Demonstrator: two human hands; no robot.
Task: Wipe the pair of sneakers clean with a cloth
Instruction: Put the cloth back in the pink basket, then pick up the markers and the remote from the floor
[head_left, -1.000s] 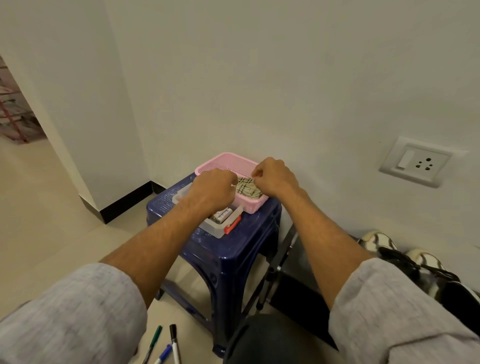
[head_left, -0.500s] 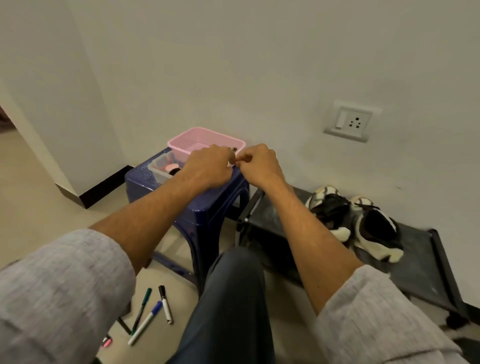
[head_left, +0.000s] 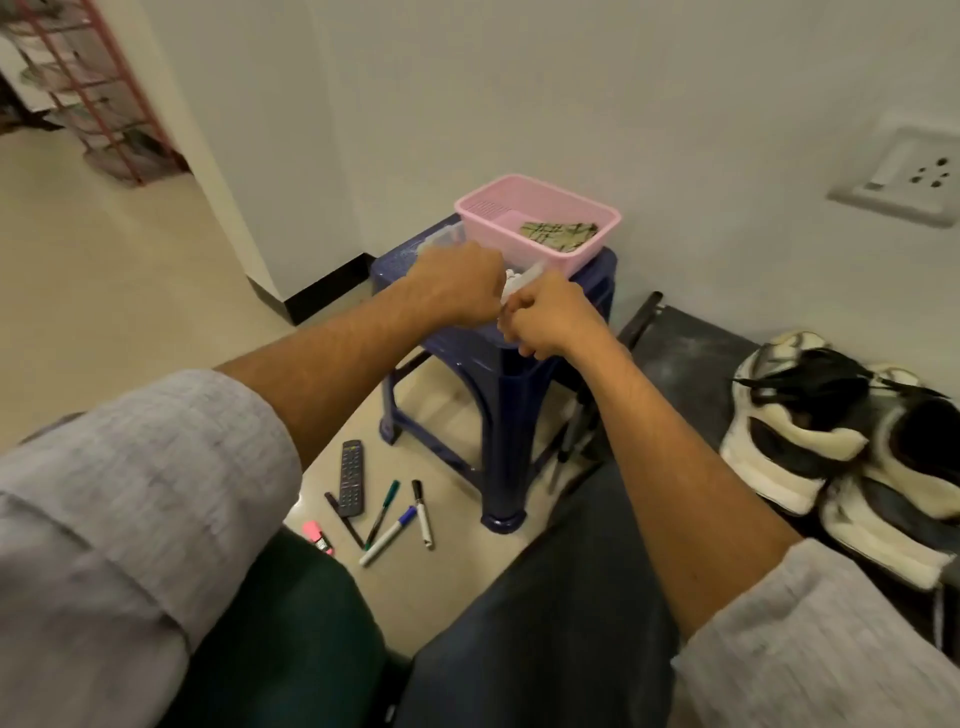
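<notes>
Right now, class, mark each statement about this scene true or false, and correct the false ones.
1. A remote lies on the floor. True.
2. The checked cloth lies in the pink basket. True.
3. The pink basket stands on the floor. False: it stands on the blue stool.
4. The sneakers sit on the dark rack. True.
5. The right hand grips a sneaker. False: it and the left hand hover over the stool, apart from the sneakers.
</notes>
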